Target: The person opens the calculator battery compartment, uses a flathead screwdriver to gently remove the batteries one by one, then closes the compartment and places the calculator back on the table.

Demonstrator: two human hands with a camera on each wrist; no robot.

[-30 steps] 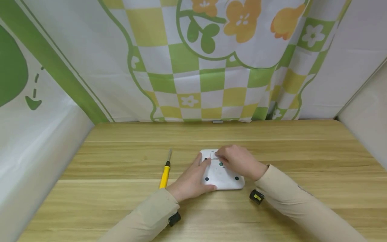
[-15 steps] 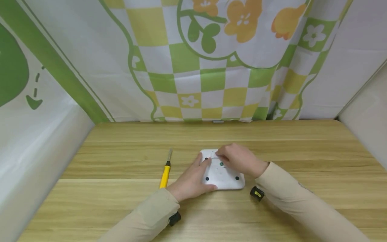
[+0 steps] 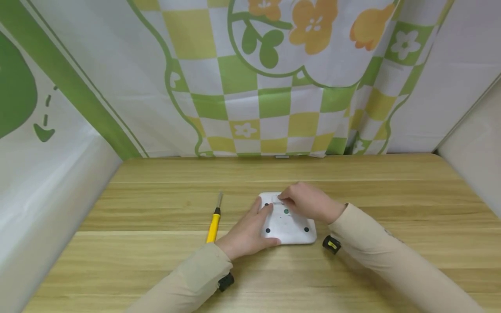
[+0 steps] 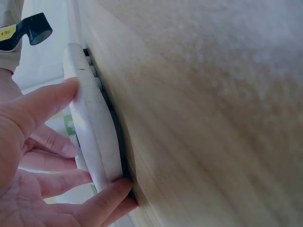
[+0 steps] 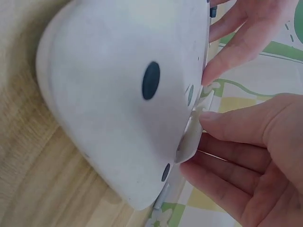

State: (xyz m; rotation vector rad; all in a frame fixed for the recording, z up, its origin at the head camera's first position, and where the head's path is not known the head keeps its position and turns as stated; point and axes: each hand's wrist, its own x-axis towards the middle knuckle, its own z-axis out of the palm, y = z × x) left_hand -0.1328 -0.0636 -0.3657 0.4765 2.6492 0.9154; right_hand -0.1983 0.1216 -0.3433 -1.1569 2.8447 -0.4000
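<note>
A white calculator (image 3: 291,234) lies face down on the table, with round black feet on its back and keys along its underside in the left wrist view. My left hand (image 3: 246,230) grips its left side, thumb at the near edge and fingers toward the far edge. With my right hand (image 3: 311,203) I pinch a small white battery cover (image 5: 190,139) between thumb and fingers. That cover stands tilted up from the calculator's back in the right wrist view. What lies under the cover is hidden.
Left of the calculator lies a screwdriver (image 3: 214,224) with a yellow handle, its lower end hidden by my left sleeve (image 3: 195,271). Behind the wooden table (image 3: 156,195) hangs a checked green and yellow curtain (image 3: 274,104).
The right hand and forearm have shifted slightly away from me, and the battery cover looks more raised. My left hand and the calculator have hardly moved.
</note>
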